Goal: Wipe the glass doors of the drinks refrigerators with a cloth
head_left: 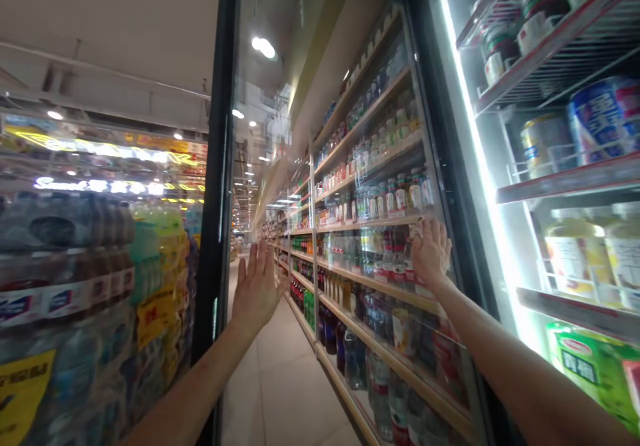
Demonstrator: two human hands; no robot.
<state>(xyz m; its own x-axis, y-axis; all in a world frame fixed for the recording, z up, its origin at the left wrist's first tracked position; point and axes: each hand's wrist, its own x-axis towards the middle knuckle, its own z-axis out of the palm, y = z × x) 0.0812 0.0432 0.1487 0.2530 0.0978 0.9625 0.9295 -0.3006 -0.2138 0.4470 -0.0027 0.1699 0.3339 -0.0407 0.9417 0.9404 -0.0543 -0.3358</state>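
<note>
A glass door (300, 86) with a black frame (214, 166) stands swung open in front of me. My left hand (257, 293) is raised with its fingers spread, palm toward the glass near the frame's left side. Whether it touches the pane I cannot tell. My right hand (431, 253) is at the right part of the pane, its fingers bent over a small crumpled whitish cloth (416, 230) that lies against the glass. Part of the cloth is hidden behind the fingers, and the hand is slightly blurred.
At the right is a lit refrigerator with wire shelves (565, 53) of jars, cans, bottles and green packs (575, 359). Through the glass I see long shelves of bottles along a tiled aisle (280, 379). Stacked bottle packs (65, 279) stand at the left.
</note>
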